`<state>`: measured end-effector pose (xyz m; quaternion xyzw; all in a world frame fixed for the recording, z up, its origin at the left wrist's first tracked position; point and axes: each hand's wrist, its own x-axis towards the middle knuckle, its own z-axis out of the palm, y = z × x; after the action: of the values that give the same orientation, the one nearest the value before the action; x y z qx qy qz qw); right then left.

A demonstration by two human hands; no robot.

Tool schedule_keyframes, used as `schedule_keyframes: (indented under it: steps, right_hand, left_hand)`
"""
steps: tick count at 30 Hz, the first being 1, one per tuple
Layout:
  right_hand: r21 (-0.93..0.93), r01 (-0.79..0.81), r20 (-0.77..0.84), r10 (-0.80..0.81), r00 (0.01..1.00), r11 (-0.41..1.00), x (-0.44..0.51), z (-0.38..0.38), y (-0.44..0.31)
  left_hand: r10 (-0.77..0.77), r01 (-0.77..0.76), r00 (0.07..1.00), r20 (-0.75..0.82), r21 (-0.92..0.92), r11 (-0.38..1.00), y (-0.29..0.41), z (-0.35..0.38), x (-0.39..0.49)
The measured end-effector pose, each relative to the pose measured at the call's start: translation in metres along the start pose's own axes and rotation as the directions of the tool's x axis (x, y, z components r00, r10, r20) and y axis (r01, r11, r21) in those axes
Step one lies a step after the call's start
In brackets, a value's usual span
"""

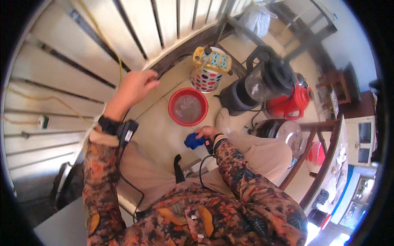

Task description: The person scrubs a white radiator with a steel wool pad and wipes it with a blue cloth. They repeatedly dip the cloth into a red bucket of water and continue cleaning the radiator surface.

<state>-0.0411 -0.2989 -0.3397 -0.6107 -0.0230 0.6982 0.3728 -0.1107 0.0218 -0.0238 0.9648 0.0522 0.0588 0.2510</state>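
Note:
My left hand [137,87] is raised beside the pale slatted wall [135,27], its fingers loosely bent and apart with nothing visible in them. Low in front of my knees, my right hand [210,132] grips a bunched blue cloth [194,141]. Just beyond the cloth, a round red basin [188,107] of cloudy water stands on the tiled floor [154,129]. The cloth hangs outside the basin's rim.
Behind the basin, a yellow power strip [212,60] rests on a polka-dot bin [205,79]. To the right are a black blender [255,83], a red kettle [289,103] and a lidded pot [289,135]. A wooden table frame [320,153] rises at right; a plastic bag [255,23] sits behind.

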Motion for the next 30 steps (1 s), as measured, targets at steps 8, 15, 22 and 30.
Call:
schedule_keyframes:
  steps: [8, 15, 22, 30]
  right_hand:
    - [0.488, 0.378, 0.062, -0.464, 0.884, 0.787, -0.066, -0.001, -0.065]
    - [-0.369, 0.671, -0.449, -0.755, 0.477, 0.643, -0.017, 0.01, -0.098]
    - [-0.831, 0.122, -0.442, -0.777, 0.448, 0.543, 0.026, 0.029, -0.096]
    - [-0.982, -0.174, -0.178, -0.692, 0.699, 0.077, 0.062, 0.027, -0.09]
  left_hand:
    - [0.059, -0.059, 0.998, -0.008, -0.052, 0.997, 0.017, 0.003, 0.018]
    - [-0.115, 0.115, 0.993, 0.02, 0.02, 0.993, -0.001, 0.021, -0.012]
    - [-0.1, 0.1, 0.995, 0.003, 0.004, 0.995, -0.009, 0.008, -0.019]
    - [-0.031, 0.023, 0.997, 0.067, 0.112, 0.993, 0.002, 0.004, -0.011]
